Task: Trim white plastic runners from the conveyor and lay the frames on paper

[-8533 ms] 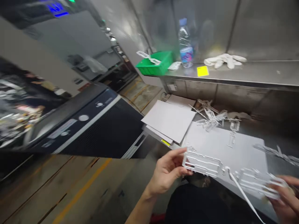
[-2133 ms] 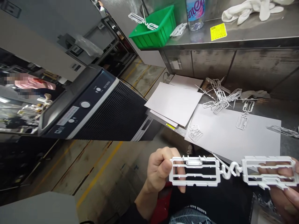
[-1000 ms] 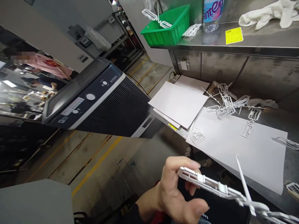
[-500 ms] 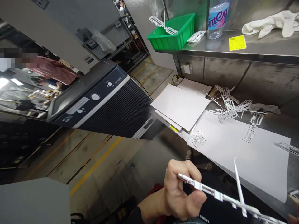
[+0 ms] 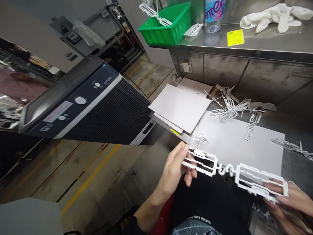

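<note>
I hold a white plastic moulded part (image 5: 227, 169), two rectangular frames joined by a curly runner, flat in front of my lap. My left hand (image 5: 174, 168) pinches the left frame at its outer end, thumb on top and fingers under it. My right hand (image 5: 285, 199) grips the right frame from below at the lower right edge of the view. Just beyond the part lies a large white sheet (image 5: 234, 147) on the steel bench, with a small stack of loose frames (image 5: 200, 140) near its left corner.
A pile of white plastic frames (image 5: 228, 106) lies at the back of the bench beside stacked white sheets (image 5: 179, 106). The upper shelf carries a green bin (image 5: 166, 24), a water bottle (image 5: 214, 14), a yellow label (image 5: 235, 37) and white gloves (image 5: 271, 14). A dark machine (image 5: 85, 104) stands left.
The part was tilted edge-on and low half a second ago; now it lies flat and higher, with my right hand back in view under its right frame. The view has shifted slightly.
</note>
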`<state>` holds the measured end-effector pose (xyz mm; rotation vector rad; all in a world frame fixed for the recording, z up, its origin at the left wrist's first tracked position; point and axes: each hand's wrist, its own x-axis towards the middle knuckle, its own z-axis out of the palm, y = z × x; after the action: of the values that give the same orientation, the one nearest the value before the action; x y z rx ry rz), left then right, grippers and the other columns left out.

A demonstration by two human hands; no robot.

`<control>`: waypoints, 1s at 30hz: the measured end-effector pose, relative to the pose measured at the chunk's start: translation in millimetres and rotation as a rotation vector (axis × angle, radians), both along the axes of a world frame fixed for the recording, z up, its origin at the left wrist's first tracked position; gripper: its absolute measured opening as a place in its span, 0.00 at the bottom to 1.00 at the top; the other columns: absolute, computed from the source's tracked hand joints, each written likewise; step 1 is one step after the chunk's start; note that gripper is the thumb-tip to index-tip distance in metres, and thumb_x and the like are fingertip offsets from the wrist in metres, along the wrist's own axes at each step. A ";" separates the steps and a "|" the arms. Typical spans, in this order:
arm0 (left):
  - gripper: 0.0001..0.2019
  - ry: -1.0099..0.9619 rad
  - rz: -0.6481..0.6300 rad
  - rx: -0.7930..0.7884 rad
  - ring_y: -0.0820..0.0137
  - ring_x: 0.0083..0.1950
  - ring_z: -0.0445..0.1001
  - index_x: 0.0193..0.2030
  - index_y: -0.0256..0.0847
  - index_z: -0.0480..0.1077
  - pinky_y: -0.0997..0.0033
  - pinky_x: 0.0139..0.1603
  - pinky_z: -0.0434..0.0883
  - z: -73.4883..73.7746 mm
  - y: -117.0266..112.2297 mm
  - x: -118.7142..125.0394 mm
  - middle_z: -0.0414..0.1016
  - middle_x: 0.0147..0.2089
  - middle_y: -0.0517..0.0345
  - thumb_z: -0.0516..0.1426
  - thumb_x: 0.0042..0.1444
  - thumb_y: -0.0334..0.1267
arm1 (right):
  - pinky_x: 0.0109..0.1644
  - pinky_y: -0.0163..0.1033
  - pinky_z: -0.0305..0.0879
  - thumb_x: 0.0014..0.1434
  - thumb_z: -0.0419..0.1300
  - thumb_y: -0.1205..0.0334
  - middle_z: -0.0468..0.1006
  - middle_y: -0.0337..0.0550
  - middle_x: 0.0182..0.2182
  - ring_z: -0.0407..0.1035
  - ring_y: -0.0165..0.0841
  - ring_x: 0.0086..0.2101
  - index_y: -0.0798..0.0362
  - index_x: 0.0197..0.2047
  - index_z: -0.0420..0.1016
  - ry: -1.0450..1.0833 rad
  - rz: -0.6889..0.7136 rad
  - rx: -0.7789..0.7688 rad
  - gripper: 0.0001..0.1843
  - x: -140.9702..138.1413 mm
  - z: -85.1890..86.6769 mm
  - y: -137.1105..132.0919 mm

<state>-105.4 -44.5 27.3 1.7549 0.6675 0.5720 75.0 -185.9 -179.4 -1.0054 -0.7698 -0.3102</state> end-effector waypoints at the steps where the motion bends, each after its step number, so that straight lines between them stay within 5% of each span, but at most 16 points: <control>1: 0.25 0.004 -0.019 -0.015 0.76 0.16 0.63 0.36 0.37 0.57 0.78 0.18 0.60 2.3 1.4 0.6 0.71 0.24 0.57 0.51 0.74 0.57 | 0.31 0.61 0.74 0.48 0.73 0.71 0.79 0.55 0.27 0.76 0.52 0.25 0.46 0.32 0.76 -0.041 -0.037 0.013 0.14 1.8 3.6 1.1; 9: 0.24 -0.041 -0.128 -0.024 0.75 0.17 0.64 0.34 0.36 0.59 0.77 0.20 0.61 8.1 -1.6 -1.9 0.73 0.25 0.51 0.46 0.77 0.53 | 0.42 0.58 0.72 0.49 0.69 0.79 0.80 0.49 0.35 0.75 0.41 0.35 0.44 0.40 0.81 -0.019 -0.042 0.079 0.21 2.6 -19.6 7.3; 13: 0.25 0.021 -0.120 0.019 0.75 0.18 0.65 0.33 0.35 0.62 0.77 0.21 0.62 9.4 1.9 -3.4 0.74 0.25 0.50 0.47 0.77 0.53 | 0.37 0.48 0.72 0.54 0.71 0.70 0.75 0.47 0.34 0.75 0.37 0.34 0.52 0.37 0.74 -0.155 -0.255 0.059 0.10 9.7 -22.5 13.3; 16: 0.28 0.166 -0.092 -0.007 0.76 0.14 0.60 0.26 0.36 0.59 0.77 0.18 0.56 7.9 15.1 -3.1 0.71 0.21 0.46 0.47 0.74 0.53 | 0.42 0.47 0.71 0.55 0.73 0.67 0.75 0.48 0.38 0.74 0.37 0.38 0.54 0.37 0.76 -0.116 -0.355 0.002 0.10 11.9 -22.6 18.1; 19: 0.29 0.368 -0.082 -0.009 0.76 0.13 0.55 0.22 0.40 0.50 0.76 0.17 0.51 4.7 32.5 -1.0 0.70 0.20 0.43 0.46 0.71 0.57 | 0.42 0.38 0.68 0.63 0.70 0.61 0.77 0.45 0.36 0.73 0.32 0.37 0.54 0.39 0.77 0.136 -0.182 -0.188 0.08 12.9 -25.8 22.1; 22: 0.31 0.482 -0.109 0.005 0.76 0.14 0.57 0.21 0.40 0.48 0.75 0.20 0.53 1.1 43.8 0.3 0.71 0.21 0.42 0.45 0.70 0.58 | 0.36 0.31 0.64 0.65 0.68 0.42 0.74 0.42 0.33 0.69 0.28 0.33 0.55 0.40 0.74 0.497 0.161 -0.377 0.22 15.4 -29.1 25.3; 26: 0.31 0.463 -0.123 0.010 0.76 0.17 0.61 0.23 0.39 0.52 0.73 0.25 0.61 -4.1 48.0 -5.4 0.72 0.23 0.44 0.45 0.71 0.62 | 0.35 0.31 0.65 0.57 0.72 0.38 0.68 0.42 0.31 0.67 0.28 0.32 0.56 0.39 0.67 0.762 0.488 -0.243 0.30 14.5 -21.5 27.7; 28: 0.30 0.391 -0.016 0.253 0.73 0.24 0.69 0.33 0.36 0.65 0.70 0.29 0.68 -6.1 49.6 -10.2 0.78 0.32 0.48 0.45 0.74 0.62 | 0.34 0.32 0.65 0.57 0.73 0.39 0.67 0.41 0.31 0.65 0.28 0.31 0.56 0.38 0.65 0.807 0.540 -0.185 0.31 11.3 -13.4 27.6; 30: 0.20 0.277 0.089 0.770 0.71 0.43 0.79 0.52 0.37 0.71 0.70 0.43 0.75 -6.3 52.0 -13.2 0.79 0.50 0.51 0.49 0.76 0.53 | 0.35 0.33 0.64 0.59 0.72 0.39 0.67 0.42 0.31 0.66 0.29 0.32 0.56 0.38 0.64 0.794 0.551 -0.178 0.30 8.3 -5.7 26.4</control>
<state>-118.6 7.5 21.1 2.5669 0.7765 0.7102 83.3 -159.5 -185.1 -0.9332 -0.3154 0.6189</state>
